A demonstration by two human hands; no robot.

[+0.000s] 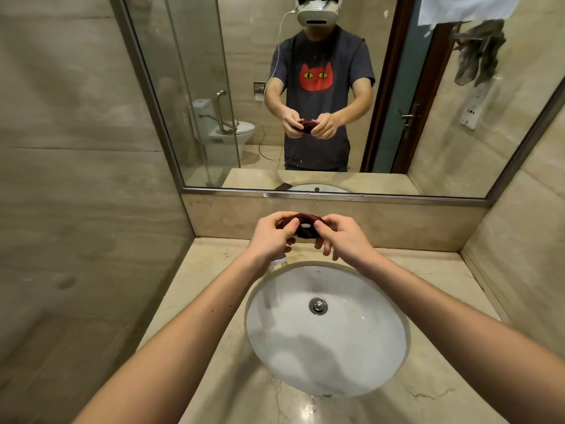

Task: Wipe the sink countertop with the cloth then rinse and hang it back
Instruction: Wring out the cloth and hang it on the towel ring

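Note:
A dark red cloth (305, 226), twisted into a tight roll, is held above the back edge of the white oval sink (327, 328). My left hand (273, 237) grips its left end. Its right end sits in my right hand (342, 238). Both hands hover over the beige marble countertop (214, 301) near the backsplash. A small piece of the faucet (278, 262) shows under my left wrist; the rest is hidden.
A large mirror (305, 102) stands behind the counter and reflects a person, a toilet and a glass shower screen. A grey rag (478, 53) and a white towel (464, 7) hang at the upper right. Tiled walls close in on both sides.

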